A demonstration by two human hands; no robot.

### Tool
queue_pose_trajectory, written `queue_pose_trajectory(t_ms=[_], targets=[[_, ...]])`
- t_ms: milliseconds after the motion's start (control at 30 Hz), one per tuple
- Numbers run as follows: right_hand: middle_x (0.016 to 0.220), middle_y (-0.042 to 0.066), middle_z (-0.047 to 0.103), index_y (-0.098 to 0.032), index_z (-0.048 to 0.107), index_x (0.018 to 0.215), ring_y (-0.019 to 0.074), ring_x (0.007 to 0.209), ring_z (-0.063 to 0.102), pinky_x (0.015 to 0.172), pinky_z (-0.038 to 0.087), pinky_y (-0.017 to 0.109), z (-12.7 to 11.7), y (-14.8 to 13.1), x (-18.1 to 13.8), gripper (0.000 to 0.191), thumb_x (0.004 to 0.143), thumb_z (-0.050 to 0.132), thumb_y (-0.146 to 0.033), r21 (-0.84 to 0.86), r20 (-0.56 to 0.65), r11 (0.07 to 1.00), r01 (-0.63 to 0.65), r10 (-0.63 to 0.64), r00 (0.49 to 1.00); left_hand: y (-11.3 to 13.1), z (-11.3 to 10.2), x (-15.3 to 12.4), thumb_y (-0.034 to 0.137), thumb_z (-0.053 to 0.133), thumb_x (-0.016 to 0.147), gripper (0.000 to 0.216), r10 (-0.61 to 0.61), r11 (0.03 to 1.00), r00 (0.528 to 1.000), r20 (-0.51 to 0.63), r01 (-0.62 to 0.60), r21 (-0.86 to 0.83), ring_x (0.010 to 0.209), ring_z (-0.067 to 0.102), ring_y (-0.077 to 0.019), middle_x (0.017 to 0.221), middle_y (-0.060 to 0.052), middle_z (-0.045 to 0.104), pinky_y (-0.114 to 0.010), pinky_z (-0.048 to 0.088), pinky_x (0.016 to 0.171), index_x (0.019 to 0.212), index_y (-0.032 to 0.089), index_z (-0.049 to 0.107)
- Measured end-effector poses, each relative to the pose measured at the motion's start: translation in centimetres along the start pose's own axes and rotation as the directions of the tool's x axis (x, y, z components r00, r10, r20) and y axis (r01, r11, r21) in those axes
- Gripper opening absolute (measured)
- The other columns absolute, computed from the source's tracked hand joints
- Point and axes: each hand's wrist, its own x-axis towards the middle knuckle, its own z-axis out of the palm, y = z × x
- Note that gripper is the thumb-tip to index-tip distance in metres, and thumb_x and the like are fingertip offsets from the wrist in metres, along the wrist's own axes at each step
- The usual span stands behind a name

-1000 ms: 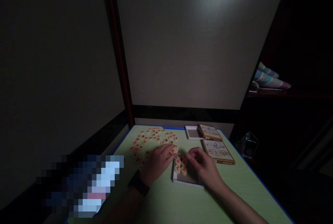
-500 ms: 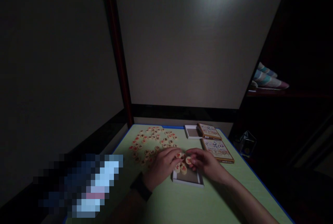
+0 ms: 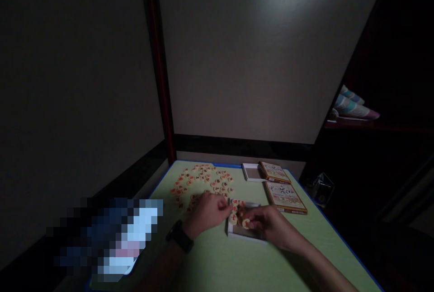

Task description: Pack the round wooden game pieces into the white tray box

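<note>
Head view: round pieces (image 3: 234, 214) in white tray (image 3: 247, 234).

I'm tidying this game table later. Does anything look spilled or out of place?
Nothing damaged. Loose game pieces lie scattered over the green table, while only a few sit in the white tray between both hands.

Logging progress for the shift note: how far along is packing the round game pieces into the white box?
Early. Done: a few pieces lie in the near white tray, at its far end. In hand: the right hand holds one piece over the tray; the left hand rests at its left edge. Left: the loose pieces spread on the green table; a second tray shows none.
</note>
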Motion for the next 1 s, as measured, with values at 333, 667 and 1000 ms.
queue_pose_trajectory(t_ms=[333, 667, 1000], targets=[[0.09, 0.004, 0.079, -0.023, 0.081, 0.087, 0.0213, 0.082, 0.07, 0.075, 0.047, 0.027, 2.5, -1.9, -0.3, 0.033, 0.076, 0.056, -0.007, -0.229, -0.07, 0.973, -0.028, 0.013, 0.997, -3.1, 0.3, -0.1, 0.032, 0.067, 0.071, 0.02, 0.074, 0.965, 0.843, 0.533, 0.073, -0.251, 0.056, 0.064, -0.0132, 0.067, -0.004, 0.074, -0.02, 0.046, 0.054, 0.075, 0.016, 0.078], [0.089, 0.004, 0.08, -0.027, 0.082, 0.087, 0.0229, 0.084, 0.074, 0.074, 0.048, 0.027, 3.2, -1.6, -0.4, 0.033, 0.08, 0.055, -0.01, -0.408, -0.119, 0.896, -0.175, 0.138, 0.983, -3.8, 1.1, 0.0, 0.036, 0.073, 0.07, 0.022, 0.086, 0.94, 0.827, 0.556, 0.117, -0.32, 0.057, 0.067, -0.0138, 0.069, -0.005, 0.075, -0.02, 0.05, 0.055, 0.078, 0.015, 0.077], [0.085, 0.004, 0.078, -0.021, 0.077, 0.08, 0.0184, 0.077, 0.07, 0.071, 0.044, 0.023, 3.2, -1.4, -0.4, 0.04, 0.068, 0.047, 0.002, -0.461, -0.043, 0.882, -0.101, 0.092, 0.995, -3.3, 0.7, -0.1, 0.034, 0.072, 0.071, 0.02, 0.078, 0.958, 0.833, 0.548, 0.09, -0.272, 0.06, 0.068, -0.0147, 0.071, -0.004, 0.076, -0.021, 0.05, 0.058, 0.079, 0.016, 0.078]])
